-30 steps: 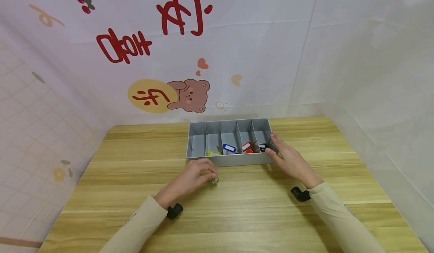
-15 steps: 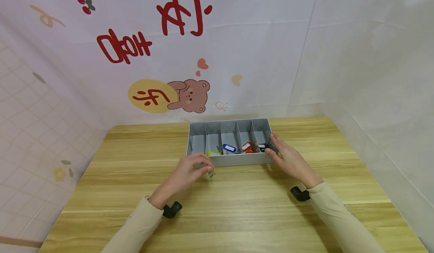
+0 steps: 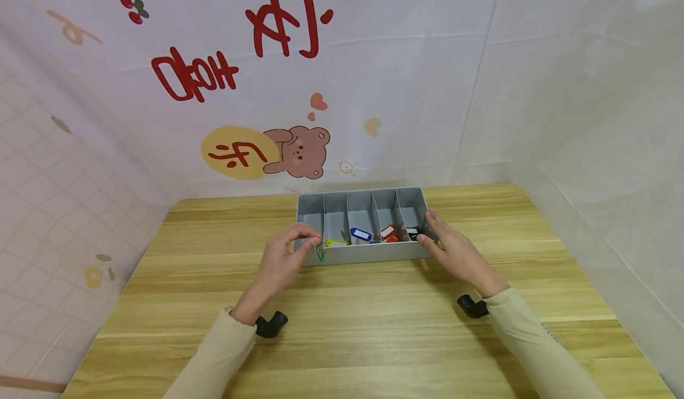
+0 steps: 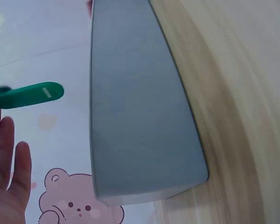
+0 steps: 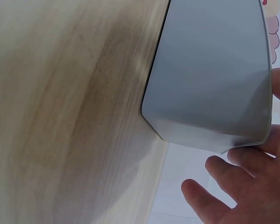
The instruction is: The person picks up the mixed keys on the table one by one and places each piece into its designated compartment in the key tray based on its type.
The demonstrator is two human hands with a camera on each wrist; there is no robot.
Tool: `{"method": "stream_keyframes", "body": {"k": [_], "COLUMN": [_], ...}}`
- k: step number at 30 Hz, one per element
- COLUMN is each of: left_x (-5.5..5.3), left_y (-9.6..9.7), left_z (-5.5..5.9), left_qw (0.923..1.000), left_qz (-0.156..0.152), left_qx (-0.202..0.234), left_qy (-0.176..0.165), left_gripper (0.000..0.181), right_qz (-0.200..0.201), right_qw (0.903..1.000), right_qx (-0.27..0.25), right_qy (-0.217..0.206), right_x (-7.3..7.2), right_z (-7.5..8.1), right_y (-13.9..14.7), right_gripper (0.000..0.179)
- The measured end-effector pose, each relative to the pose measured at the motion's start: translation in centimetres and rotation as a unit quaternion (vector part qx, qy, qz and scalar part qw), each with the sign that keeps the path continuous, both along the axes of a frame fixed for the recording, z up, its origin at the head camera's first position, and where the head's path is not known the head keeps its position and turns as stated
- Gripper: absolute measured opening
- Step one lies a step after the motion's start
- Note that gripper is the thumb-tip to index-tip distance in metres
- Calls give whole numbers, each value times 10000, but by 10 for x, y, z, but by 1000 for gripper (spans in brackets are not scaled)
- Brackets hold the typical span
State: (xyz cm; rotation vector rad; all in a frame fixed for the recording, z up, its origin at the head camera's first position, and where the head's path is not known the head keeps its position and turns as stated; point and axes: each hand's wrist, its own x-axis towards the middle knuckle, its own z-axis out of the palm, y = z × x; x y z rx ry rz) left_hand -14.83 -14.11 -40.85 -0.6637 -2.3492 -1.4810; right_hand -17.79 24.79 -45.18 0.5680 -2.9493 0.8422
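Note:
My left hand [image 3: 282, 257] pinches a green key tag [image 4: 32, 95] by its ring end, between thumb and fingertips. The tag hangs down at the front wall of a grey divided box [image 3: 374, 253], by the leftmost compartment. At the box's right end rests my right hand [image 3: 461, 257], thumb at the front rim and loosely spread fingers along the end wall. Inside the box, going rightward from the second compartment, lie a yellow key tag [image 3: 338, 243], a blue key tag [image 3: 361, 234], red key tags [image 3: 389, 231] and a black key tag [image 3: 413, 231]. My left fingers partly cover the leftmost compartment.
The box stands near the back of a wooden table [image 3: 369, 328]. Behind the table hangs a white cloth backdrop [image 3: 417, 90] printed with a bear and red characters. Cloth also hangs along both sides.
My left hand has lifted the green key tag from the table in front of the box and carried it left and up to the leftmost compartment. The right hand has stayed in place.

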Motion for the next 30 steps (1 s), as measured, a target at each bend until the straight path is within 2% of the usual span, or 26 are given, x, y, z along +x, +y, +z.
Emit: {"method": "stream_keyframes", "body": {"k": [3,6,15,19,25,30], "left_x": [-4,-9,-23,-32,-44,-51], "left_y": [-1,-2,-4,-5,-8,-11], "left_z": [1,1,0,-8,-19,-28], "left_qw": [9995,9988,9975,9969,9950,9922], "left_qz": [167,314,662,782,872,808], "left_qx": [187,299,251,38,-468,-915], "left_qy": [194,235,-72,-64,135,246], "left_gripper": [6,7,12,10,9,8], "right_qz": [-9,-3,18,16,-14,-38], "right_qw": [10000,10000,10000,10000,10000,9999], "right_qx": [-24,-44,-33,-9,0,7], "right_qy": [-2,24,-10,-57,-83,-98], "right_x": [1,1,1,1,1,1], "right_z": [0,2,3,3,3,3], "right_y": [0,0,-1,-1,-2,-2], "right_gripper": [75,75,75,76,77,78]}}
